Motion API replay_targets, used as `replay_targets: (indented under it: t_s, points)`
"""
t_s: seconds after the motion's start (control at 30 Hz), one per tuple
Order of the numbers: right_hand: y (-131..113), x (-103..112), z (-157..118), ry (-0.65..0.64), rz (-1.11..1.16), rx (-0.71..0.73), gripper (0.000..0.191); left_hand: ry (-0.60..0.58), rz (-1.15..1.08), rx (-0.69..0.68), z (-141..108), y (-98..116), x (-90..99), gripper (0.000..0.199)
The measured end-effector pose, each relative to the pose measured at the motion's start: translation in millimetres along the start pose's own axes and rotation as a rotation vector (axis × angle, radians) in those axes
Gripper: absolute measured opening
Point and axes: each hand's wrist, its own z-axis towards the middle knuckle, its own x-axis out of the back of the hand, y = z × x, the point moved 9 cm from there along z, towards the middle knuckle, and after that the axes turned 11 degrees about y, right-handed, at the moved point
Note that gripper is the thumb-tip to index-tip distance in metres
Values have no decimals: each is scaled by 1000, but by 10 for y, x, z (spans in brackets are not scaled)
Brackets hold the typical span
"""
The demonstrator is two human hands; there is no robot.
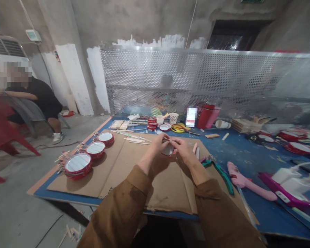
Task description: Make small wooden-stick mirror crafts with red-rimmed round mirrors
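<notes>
My left hand (pixel 157 147) is closed around the far left side of a small round red drum (pixel 167 149) with a pale face, held just above the cardboard sheet (pixel 167 186). On its right side, the fingers of my right hand (pixel 183 149) are pinched together at the rim, close to the left fingertips. My fingers cover part of the drum, and any small piece between them is too small to make out. Along the left of the cardboard stand a large red drum (pixel 78 163), a medium one (pixel 95 148) and a smaller one (pixel 105 137), with wooden sticks at their sides.
Green-handled pliers (pixel 223 177), a pink glue gun (pixel 248 182) and a purple power strip (pixel 281 191) lie on the right. Thin sticks (pixel 135 139), yellow-handled scissors (pixel 179 128), paper cups (pixel 173 118) and a red bottle (pixel 206 116) line the back, before a perforated metal screen (pixel 144 82).
</notes>
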Motion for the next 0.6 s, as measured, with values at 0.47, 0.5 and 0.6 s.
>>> replay_targets:
  t_s: [0.47,0.5,0.6]
  points:
    - [155,-48,67,-58,267,-146,41,125,-48,136,-17,-27,184,8]
    - [137,-66,53,-80,272,-140,41,136,-37,135,-8,-33,195,9]
    - [98,-97,31,-122,282,-116,43,156,-44,145,2,-37,214,13]
